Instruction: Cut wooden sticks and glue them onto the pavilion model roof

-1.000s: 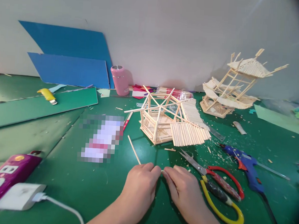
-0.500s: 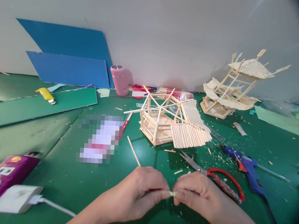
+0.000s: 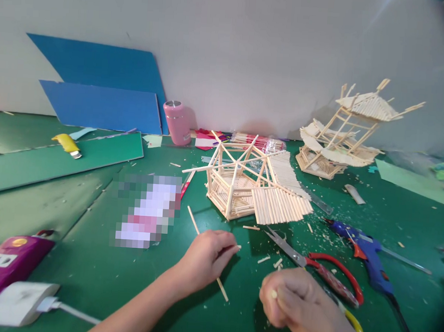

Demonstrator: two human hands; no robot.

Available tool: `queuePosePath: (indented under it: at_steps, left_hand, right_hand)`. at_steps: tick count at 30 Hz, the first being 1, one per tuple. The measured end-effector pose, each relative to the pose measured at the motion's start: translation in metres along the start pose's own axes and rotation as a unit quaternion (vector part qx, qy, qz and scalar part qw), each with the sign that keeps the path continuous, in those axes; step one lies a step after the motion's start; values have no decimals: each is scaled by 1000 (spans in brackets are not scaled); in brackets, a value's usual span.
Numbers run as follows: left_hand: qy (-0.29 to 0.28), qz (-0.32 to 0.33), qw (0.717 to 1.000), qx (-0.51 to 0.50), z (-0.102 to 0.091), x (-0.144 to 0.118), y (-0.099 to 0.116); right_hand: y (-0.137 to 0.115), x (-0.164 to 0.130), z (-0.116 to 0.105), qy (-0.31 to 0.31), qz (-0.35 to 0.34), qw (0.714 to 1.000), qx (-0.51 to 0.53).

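Observation:
My left hand (image 3: 212, 258) is closed in a pinch, and the pale end of a small piece of wooden stick (image 3: 238, 247) shows at its fingertips. A longer wooden stick (image 3: 222, 288) lies on the table, passing beneath that hand. To the right, my right hand (image 3: 296, 298) is curled shut on another short piece of wooden stick (image 3: 274, 293), its end showing by the thumb. Beyond both hands stands a six-sided stick model (image 3: 231, 189) with two slatted roof panels (image 3: 282, 204). Open scissors (image 3: 295, 257) with red handles lie just past my right hand.
A blue glue gun (image 3: 367, 250) lies at right, among scraps. A yellow-handled tool (image 3: 354, 323) is partly hidden by my right hand. Behind stand a tiered stick pavilion (image 3: 344, 138), a pink flask (image 3: 177, 123) and blue boards (image 3: 101, 106). A purple power strip (image 3: 13, 258) sits left.
My hands, meeting at a small piece of stick before, have come apart. The left has moved up and away, the right slightly down. The yellow-handled tool has come into view.

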State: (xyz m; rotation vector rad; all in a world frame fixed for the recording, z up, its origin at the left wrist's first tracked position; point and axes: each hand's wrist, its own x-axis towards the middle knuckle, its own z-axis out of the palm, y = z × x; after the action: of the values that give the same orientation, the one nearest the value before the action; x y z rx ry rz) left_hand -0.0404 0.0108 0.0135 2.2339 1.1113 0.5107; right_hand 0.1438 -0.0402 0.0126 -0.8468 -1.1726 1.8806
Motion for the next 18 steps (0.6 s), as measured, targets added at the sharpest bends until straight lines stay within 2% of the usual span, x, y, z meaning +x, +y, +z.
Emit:
queuePosePath:
  at_steps: [3, 7, 13, 15, 16, 18]
  left_hand:
    - [1, -8, 1000, 27, 8, 1, -7]
    - [13, -24, 997, 78, 18, 7, -17]
    - [60, -27, 992, 105, 17, 8, -21]
    - [91, -48, 994, 41, 14, 3, -13]
    - [103, -67, 992, -26, 12, 0, -7]
    - [85, -131, 971, -183, 10, -6, 7]
  right_hand:
    - [-5, 4, 2, 18, 29, 998, 60]
    - [1, 12, 5, 33, 55, 987, 144]
    - [6, 14, 7, 49, 40, 994, 90]
    - [5, 13, 7, 62, 12, 998, 26]
    - [5, 12, 6, 77, -13, 997, -13]
    - [6, 12, 6, 112, -70, 987, -89]
